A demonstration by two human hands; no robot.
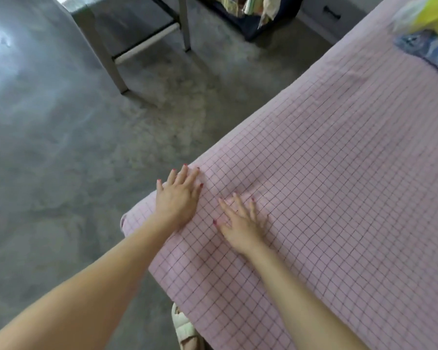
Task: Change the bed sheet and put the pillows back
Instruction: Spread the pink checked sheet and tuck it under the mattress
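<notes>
**Both palms flat on pink checked sheet at bed corner**

Left hand (178,195) lies palm down on the pink grid-pattern bed sheet (326,173), fingers straight and spread, fingertips reaching the bed's edge near the corner. Holds nothing, just presses on the fabric.

Right hand (239,222) is just beside it, further in on the bed, also palm down, fingers spread and straight, flat on the sheet. No pinch, no grip. It looks a bit motion-blurred. A small strip of sheet shows between the two hands; they do not touch.

The sheet covers the whole visible bed top, running far beyond the right hand to the frame's right edge. Small creases show between and just ahead of the hands. Below the left forearm the sheet wraps over the rounded corner.

Far ahead of the right hand, at the top right, a blue patterned fabric item (425,50) and something yellow (435,16) sit on the bed; both blurred, can't tell whether they are pillows.

Left of the left hand: grey concrete floor (48,147). Ahead of it, grey table legs (104,46). Under the right forearm, by the bed's side, a cream sandal (185,329) on the floor.
</notes>
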